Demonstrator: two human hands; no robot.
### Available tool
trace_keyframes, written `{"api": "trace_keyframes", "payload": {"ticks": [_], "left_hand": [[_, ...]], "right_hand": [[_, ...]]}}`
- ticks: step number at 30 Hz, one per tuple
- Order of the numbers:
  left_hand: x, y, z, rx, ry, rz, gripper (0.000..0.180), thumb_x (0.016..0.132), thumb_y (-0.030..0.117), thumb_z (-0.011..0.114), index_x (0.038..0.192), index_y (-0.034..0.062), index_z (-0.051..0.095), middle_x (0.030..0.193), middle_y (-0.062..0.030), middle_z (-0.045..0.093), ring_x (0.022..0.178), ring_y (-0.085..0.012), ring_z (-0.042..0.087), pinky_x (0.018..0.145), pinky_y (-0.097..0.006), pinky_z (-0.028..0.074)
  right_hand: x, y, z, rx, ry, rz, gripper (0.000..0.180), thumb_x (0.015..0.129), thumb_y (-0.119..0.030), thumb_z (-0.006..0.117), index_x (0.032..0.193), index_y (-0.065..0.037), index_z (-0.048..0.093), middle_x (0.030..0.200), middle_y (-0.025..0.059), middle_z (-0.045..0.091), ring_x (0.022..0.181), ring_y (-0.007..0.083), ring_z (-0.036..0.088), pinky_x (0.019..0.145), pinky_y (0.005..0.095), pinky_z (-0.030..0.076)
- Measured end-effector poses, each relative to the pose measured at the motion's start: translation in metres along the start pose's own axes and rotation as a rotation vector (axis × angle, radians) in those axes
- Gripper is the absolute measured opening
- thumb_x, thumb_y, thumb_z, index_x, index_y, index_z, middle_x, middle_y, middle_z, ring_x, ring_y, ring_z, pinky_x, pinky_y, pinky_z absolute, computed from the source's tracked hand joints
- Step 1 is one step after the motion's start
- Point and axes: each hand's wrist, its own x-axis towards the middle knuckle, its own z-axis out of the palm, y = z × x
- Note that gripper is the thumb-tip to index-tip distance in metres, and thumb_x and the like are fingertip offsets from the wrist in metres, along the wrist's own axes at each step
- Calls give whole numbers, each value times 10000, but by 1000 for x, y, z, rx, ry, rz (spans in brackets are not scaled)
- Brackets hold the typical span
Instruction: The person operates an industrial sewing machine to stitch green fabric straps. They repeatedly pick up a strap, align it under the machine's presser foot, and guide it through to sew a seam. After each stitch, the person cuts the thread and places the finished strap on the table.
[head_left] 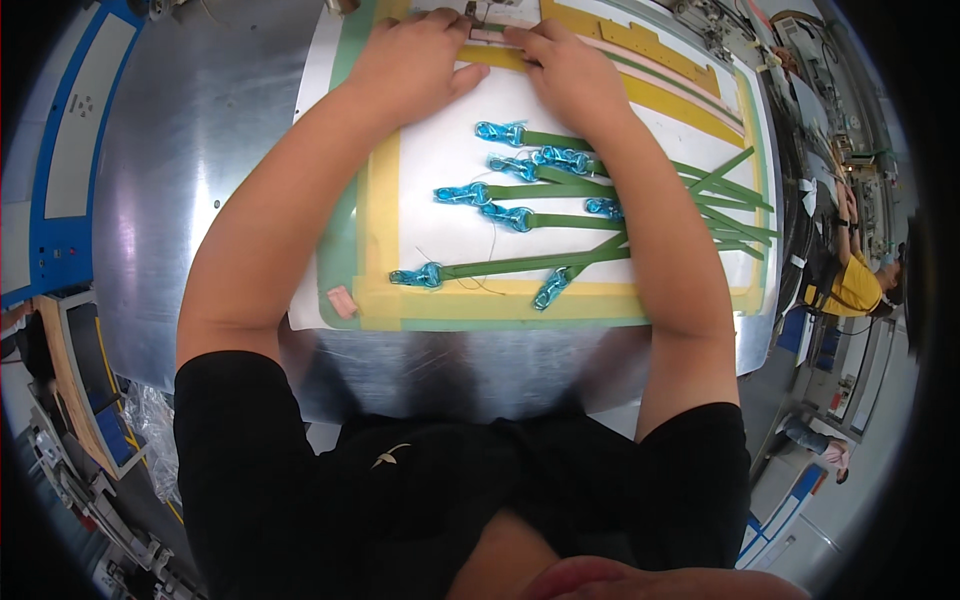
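Gray metal worktable (180, 200), green straps (570, 221) with blue-wrapped clasps (460, 194), your left hand (415, 62) and right hand (577, 78) at a pink strip (487, 36), whether fingers grip it unclear.

We see bright light across the white sheet (420, 228), and the green straps (575, 221) look clear. The metal table (165, 150) shines on the left, with soft dark patches by its front edge. The blue cabinet (80, 130) bends like a bow. We find the person in yellow (855, 290) fuzzy, and black fills the corners.
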Motion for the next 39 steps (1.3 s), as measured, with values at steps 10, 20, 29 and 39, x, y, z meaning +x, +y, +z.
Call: {"api": "trace_keyframes", "payload": {"ticks": [10, 20, 29, 39], "left_hand": [[-3, -1, 12, 23, 101, 10, 575, 978, 453, 639, 1384, 44, 637, 1382, -123, 655, 1244, -312, 637, 1072, -484, 469], [-3, 2, 10, 25, 75, 8, 587, 982, 461, 633, 1388, 38, 638, 1378, -131, 654, 1249, -309, 633, 1077, -477, 465], [-2, 3, 8, 38, 45, 13, 605, 985, 472, 634, 1388, 21, 635, 1389, -134, 650, 1266, -304, 625, 1069, -470, 469], [-1, 6, 12, 72, 62, 17, 605, 986, 492, 624, 1381, 34, 645, 1413, -130, 638, 1281, -305, 616, 1068, -471, 465]], "right_hand": [[-2, -4, -3, -30, -8, 7, 351, 966, -153, 599, 1289, -224, 715, 1192, 52, 688, 1043, 303, 711, 893, 438, 591], [-3, -3, -1, -52, 7, -2, 343, 966, -153, 595, 1278, -218, 723, 1199, 52, 683, 1042, 300, 712, 891, 433, 592], [2, -21, -19, 44, -79, 110, 299, 988, -182, 547, 1204, -124, 744, 1214, 108, 701, 1082, 326, 697, 903, 445, 566], [-3, -7, -3, -8, -2, 47, 336, 970, -135, 557, 1257, -178, 726, 1186, 70, 686, 1058, 300, 705, 899, 437, 577]]}}
